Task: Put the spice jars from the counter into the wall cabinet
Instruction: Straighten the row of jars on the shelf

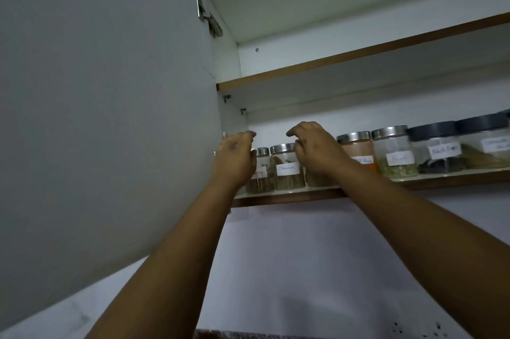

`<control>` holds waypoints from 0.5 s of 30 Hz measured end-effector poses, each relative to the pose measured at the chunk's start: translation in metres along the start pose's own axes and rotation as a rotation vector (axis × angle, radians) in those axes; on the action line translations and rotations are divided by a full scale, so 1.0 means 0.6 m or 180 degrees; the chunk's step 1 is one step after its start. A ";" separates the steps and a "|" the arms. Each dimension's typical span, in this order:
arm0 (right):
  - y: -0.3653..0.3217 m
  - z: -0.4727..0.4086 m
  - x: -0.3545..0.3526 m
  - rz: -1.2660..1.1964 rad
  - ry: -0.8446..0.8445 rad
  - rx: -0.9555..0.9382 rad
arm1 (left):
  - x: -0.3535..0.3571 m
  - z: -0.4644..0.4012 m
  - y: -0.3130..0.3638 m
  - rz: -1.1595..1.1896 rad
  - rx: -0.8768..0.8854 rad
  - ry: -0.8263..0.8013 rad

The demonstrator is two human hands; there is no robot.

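Raised at the white wall cabinet's bottom shelf [289, 195]: left hand [234, 156] and right hand [317, 151], loosely curled, released, flanking clear steel-lidded spice jar [287, 167], nine and three o'clock.

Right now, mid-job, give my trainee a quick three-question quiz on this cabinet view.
1. True or false: the cabinet door stands open.
2. Which shelf holds the spice jars? A) top B) bottom shelf
3. Fill in: the two jars furthest right have ___ lids, not steel.

Key: 1 true; 2 B; 3 dark. The left hand and right hand are raised in front of the jars.
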State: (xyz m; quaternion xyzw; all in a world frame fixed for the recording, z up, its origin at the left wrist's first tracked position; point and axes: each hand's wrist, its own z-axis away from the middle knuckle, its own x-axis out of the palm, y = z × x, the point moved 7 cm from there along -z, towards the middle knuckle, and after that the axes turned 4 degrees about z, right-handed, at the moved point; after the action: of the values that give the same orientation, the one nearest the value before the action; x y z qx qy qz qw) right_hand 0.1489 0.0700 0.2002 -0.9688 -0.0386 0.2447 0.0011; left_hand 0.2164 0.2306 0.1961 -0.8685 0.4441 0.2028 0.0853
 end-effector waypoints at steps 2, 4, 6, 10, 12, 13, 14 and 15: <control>0.000 -0.033 0.001 0.0002 -0.0165 0.0033 | -0.005 -0.049 -0.008 -0.0009 -0.0152 -0.0233; -0.001 -0.060 0.011 0.0204 -0.0442 0.0110 | 0.008 -0.091 -0.020 -0.0217 -0.0257 -0.0688; -0.004 -0.081 0.034 0.0379 -0.0827 0.0143 | 0.032 -0.113 -0.028 -0.0567 -0.0322 -0.1245; -0.004 -0.108 0.075 0.0572 -0.1295 0.0096 | 0.065 -0.140 -0.028 -0.0635 -0.0233 -0.1568; -0.005 -0.117 0.084 0.0752 -0.1418 0.0042 | 0.075 -0.142 -0.029 -0.0638 -0.0249 -0.1660; -0.007 -0.119 0.087 0.0858 -0.1476 -0.0005 | 0.081 -0.140 -0.034 -0.0671 -0.0272 -0.1706; -0.009 -0.121 0.089 0.0965 -0.1525 -0.0048 | 0.087 -0.141 -0.039 -0.0683 -0.0275 -0.1699; -0.009 -0.125 0.092 0.1056 -0.1532 -0.0092 | 0.092 -0.144 -0.044 -0.0672 -0.0250 -0.1637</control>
State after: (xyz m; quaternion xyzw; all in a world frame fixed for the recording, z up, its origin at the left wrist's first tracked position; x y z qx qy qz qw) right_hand 0.2324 0.0807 0.2402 -0.8759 0.1177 0.4637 -0.0620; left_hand 0.2907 0.1772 0.2498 -0.8326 0.3068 0.4237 0.1820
